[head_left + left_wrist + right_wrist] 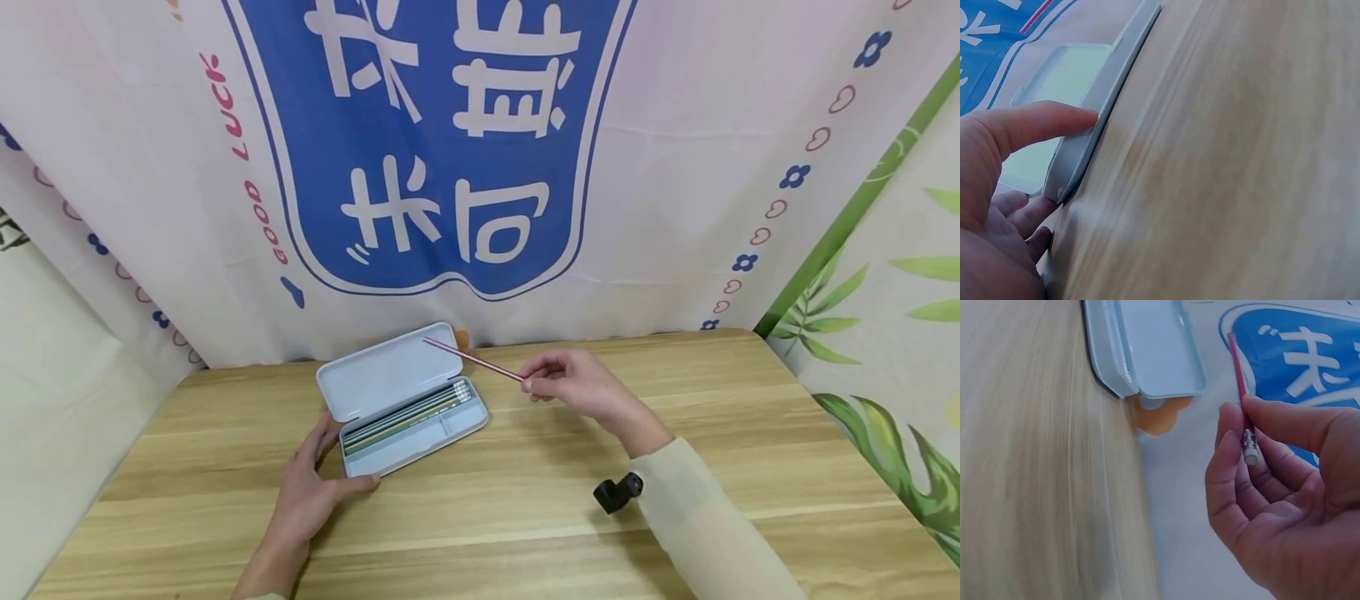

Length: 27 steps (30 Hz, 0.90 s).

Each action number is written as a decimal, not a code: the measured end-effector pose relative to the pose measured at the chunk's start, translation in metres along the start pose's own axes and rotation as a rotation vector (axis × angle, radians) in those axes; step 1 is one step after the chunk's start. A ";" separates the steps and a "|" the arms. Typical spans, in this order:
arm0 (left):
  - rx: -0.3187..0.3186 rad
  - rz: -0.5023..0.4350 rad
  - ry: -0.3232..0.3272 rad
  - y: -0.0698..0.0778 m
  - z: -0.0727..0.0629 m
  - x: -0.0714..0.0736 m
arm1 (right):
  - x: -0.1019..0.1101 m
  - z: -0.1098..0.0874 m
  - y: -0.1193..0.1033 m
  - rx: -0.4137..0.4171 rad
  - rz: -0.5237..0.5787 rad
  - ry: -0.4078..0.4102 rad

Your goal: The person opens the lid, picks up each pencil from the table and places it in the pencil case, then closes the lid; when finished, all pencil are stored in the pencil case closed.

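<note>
A pale blue pencil case (411, 451) lies with its lid (390, 371) raised, at the back of the table left of centre. Several pencils (401, 419) in dark green and yellowish tones lie side by side along its hinge side, white erasers toward the right. My left hand (306, 487) holds the left end of the case, the thumb (1054, 122) along the front wall and the fingers round the far corner. Between thumb and fingertips, my right hand (573, 385) pinches a red pencil (1239, 375) near its eraser end. The pencil points left, in front of the lid as seen from the head.
The wooden table (480, 525) meets a hanging white cloth with a blue printed panel (442, 150) at its back edge. A small black device (617, 492) sits at the right sleeve. Leaf-patterned cloth (900, 333) hangs on the right.
</note>
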<state>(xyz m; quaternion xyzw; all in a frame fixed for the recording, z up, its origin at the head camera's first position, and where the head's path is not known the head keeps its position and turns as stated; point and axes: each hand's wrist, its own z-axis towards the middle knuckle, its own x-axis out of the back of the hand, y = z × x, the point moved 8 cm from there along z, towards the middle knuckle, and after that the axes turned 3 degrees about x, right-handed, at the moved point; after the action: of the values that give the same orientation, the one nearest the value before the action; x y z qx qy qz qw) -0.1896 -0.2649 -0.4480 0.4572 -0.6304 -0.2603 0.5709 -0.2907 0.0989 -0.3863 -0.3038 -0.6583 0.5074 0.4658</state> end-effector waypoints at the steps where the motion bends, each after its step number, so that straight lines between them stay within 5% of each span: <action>1: 0.002 0.001 0.000 0.000 0.000 0.000 | -0.002 0.003 -0.002 0.002 -0.015 0.001; 16: 0.015 0.005 0.008 -0.002 0.000 0.002 | -0.055 0.054 -0.027 0.097 -0.266 0.006; 27: 0.046 0.007 0.003 -0.005 0.001 0.002 | -0.094 0.084 -0.009 0.169 -0.303 0.033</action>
<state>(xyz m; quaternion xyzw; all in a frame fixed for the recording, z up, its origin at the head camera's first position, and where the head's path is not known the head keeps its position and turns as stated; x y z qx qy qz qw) -0.1895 -0.2689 -0.4517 0.4683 -0.6369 -0.2430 0.5622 -0.3320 -0.0183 -0.4110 -0.1690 -0.6440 0.4797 0.5715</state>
